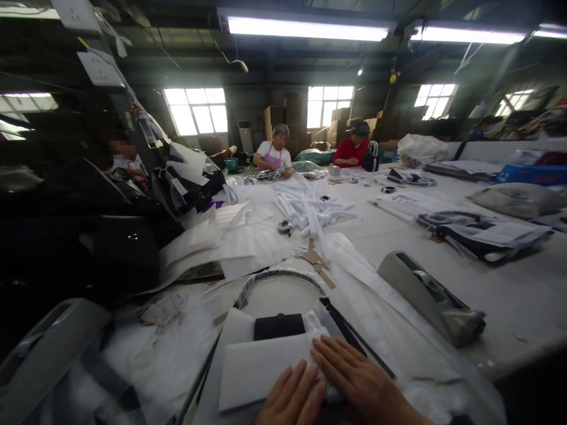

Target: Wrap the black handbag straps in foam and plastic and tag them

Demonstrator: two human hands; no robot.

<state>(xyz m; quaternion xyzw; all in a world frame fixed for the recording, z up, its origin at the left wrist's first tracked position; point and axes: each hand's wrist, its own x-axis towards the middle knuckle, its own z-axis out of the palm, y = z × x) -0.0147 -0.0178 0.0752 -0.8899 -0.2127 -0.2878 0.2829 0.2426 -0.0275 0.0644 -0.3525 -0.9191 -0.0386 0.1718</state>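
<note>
Both my hands lie flat at the bottom centre, on a white foam sheet (252, 369) that covers part of a black handbag. My left hand (292, 396) presses the sheet's lower right with its fingers stretched out. Beside it, my right hand (354, 375) rests on the sheet's right edge and on some clear plastic, fingers extended and close together. Above the sheet shows the bag's black flap (280, 326). The bag's wrapped handle (283, 274) arches away from me, and a black strap (343, 324) runs down its right side.
Grey tape dispensers stand at right (432, 298) and left (53, 354). Black bags (119, 248) are piled at left beside stacked foam sheets (199, 239). White foam tubes (305, 206) lie mid-table. A wrapped bag (491, 233) lies at right. Two people sit across the table, another at left.
</note>
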